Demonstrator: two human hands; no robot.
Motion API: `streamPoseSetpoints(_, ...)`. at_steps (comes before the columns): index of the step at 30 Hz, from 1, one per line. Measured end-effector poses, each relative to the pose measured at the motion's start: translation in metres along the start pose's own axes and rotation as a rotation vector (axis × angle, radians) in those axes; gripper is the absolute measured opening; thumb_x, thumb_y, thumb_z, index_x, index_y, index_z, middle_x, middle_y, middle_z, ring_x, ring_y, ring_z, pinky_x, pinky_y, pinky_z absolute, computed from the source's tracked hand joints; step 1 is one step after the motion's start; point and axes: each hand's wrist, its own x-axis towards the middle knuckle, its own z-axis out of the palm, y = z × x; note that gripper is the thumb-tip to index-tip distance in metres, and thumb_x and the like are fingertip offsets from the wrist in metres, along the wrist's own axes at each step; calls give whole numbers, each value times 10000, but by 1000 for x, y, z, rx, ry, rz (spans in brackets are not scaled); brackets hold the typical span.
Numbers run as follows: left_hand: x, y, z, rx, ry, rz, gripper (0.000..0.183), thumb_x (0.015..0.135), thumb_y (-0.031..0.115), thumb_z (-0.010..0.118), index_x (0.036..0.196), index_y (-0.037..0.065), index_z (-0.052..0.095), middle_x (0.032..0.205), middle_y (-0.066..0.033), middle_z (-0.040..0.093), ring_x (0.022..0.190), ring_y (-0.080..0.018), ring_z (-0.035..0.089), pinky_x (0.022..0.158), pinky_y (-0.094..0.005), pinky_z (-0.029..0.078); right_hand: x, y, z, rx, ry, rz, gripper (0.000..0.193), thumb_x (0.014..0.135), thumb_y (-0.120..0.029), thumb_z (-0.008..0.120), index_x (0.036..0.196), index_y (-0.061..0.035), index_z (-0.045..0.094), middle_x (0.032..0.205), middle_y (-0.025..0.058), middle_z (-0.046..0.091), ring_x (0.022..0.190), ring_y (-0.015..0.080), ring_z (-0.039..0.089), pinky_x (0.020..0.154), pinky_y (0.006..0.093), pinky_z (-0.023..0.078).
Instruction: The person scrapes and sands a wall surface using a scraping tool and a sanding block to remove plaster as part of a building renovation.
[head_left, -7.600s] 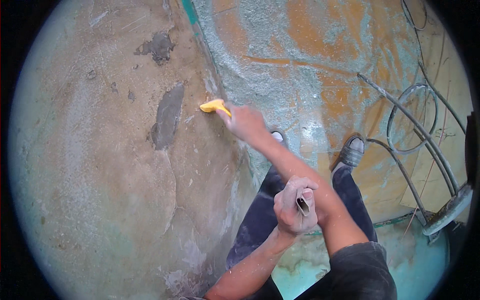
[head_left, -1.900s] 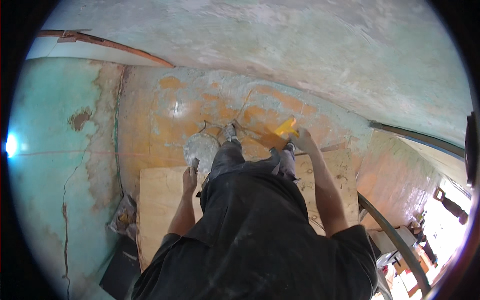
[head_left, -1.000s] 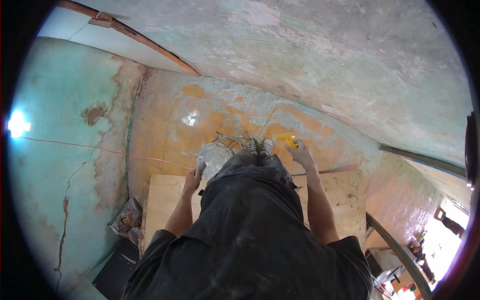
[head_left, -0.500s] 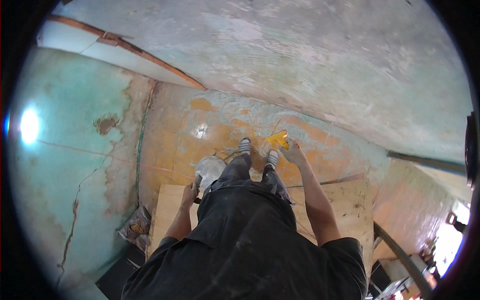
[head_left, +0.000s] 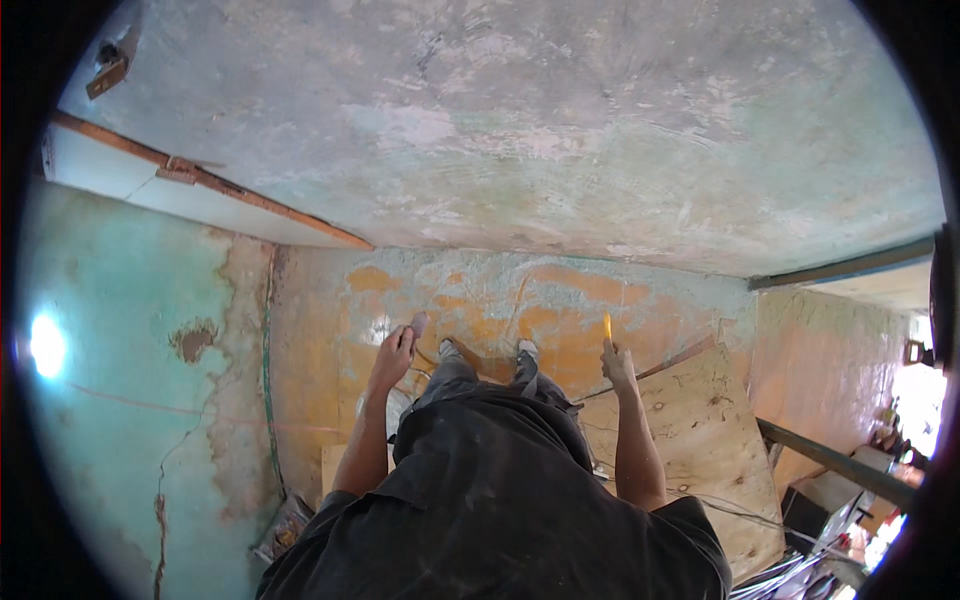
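My left hand (head_left: 394,356) is closed round a small greyish flat-bladed tool (head_left: 418,324), its exact kind unclear, held up before me. On the other side, my right hand (head_left: 618,369) grips a yellow scraper (head_left: 607,326), turned nearly edge-on so that only a narrow strip of it shows. Both hands are raised apart, in front of my body and short of the wall. The far wall (head_left: 520,140) has patchy grey and white plaster smeared over pale green. Beside my left leg stands a whitish bucket (head_left: 399,404), mostly hidden by my forearm and clothes.
My feet stand on a plaster-smeared orange floor (head_left: 570,345). A plywood sheet (head_left: 690,430) lies to the right, with cables across it and a beam (head_left: 835,465) beyond. The left wall (head_left: 120,300) is cracked and green. A plastic bag (head_left: 285,525) sits by its foot.
My left hand has risen away from the bucket with the flat tool in it. The right hand has moved slightly right, turning the scraper edge-on. The view has tilted up toward the wall.
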Motion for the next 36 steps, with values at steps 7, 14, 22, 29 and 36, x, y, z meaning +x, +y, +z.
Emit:
streamPoseSetpoints(7, 39, 8, -17, 107, -114, 67, 354, 991, 316, 403, 837, 17, 515, 653, -34, 468, 616, -145, 455, 588, -311, 380, -30, -147, 109, -76, 502, -806, 388, 931, -235, 578, 1272, -86, 468, 628, 58, 484, 547, 119, 437, 505, 291, 359)
streamPoseSetpoints(14, 114, -10, -61, 117, -216, 205, 313, 981, 276, 419, 917, -4, 543, 698, -130, 529, 665, -248, 538, 632, -368, 423, -54, -294, 178, -214, 501, -938, 367, 935, -262, 570, 1270, -134, 492, 743, 133, 606, 628, 238, 587, 594, 365, 455)
streamPoseSetpoints(22, 190, -42, -170, 178, -225, 196, 352, 973, 303, 433, 888, -21, 543, 707, -173, 547, 666, -306, 544, 627, -397, 426, 11, -365, 288, -66, 956, -1089, 332, 935, -230, 573, 1234, -93, 531, 855, 162, 662, 728, 333, 643, 649, 385, 502)
streamPoseSetpoints(29, 240, -55, -229, 289, -326, 235, 390, 985, 320, 394, 843, -19, 524, 661, -115, 493, 643, -232, 487, 614, -374, 402, 28, -219, 368, -150, 773, -503, 390, 924, -306, 567, 1253, -117, 477, 875, 207, 652, 806, 392, 635, 680, 451, 487)
streamPoseSetpoints(36, 264, -32, -230, 373, -433, 298, 382, 985, 333, 399, 844, -7, 500, 649, -120, 501, 621, -262, 513, 598, -373, 395, -19, -391, 315, 269, 971, -904, 244, 977, -223, 509, 1170, -74, 527, 698, 121, 521, 600, 177, 479, 568, 297, 410)
